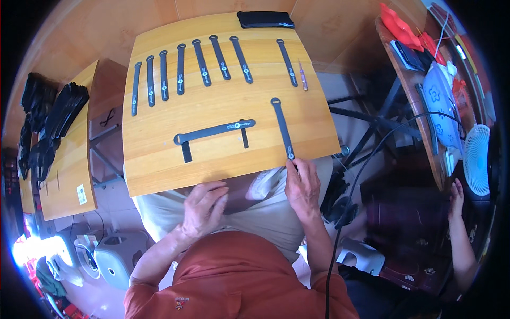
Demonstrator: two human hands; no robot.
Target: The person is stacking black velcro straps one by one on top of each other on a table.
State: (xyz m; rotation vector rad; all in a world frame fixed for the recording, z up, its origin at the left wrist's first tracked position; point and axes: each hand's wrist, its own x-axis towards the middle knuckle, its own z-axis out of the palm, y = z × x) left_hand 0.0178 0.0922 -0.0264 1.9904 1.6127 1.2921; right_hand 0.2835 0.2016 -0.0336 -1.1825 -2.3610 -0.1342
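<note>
My right hand (303,187) is at the table's near edge, thumb and fingers closed on the lower end of a dark grey strap (282,125) that lies with its slotted round end pointing away. My left hand (205,206) hovers just off the near edge, fingers loosely stretched, nothing in it. Ahead of it, another grey strap (215,131) lies crosswise over two short black strips (186,152). Farther back, several similar straps (180,69) lie side by side in a row. One more strap (287,63) lies to the right, beside a thin purple-handled tool (303,77).
A black pouch (265,19) sits at the wooden table's (159,173) far edge. On the left, a side table (69,196) bears black bundles (66,109). At right, another person's arm (461,234) reaches beside a cluttered table; a black cable (366,154) hangs across the view.
</note>
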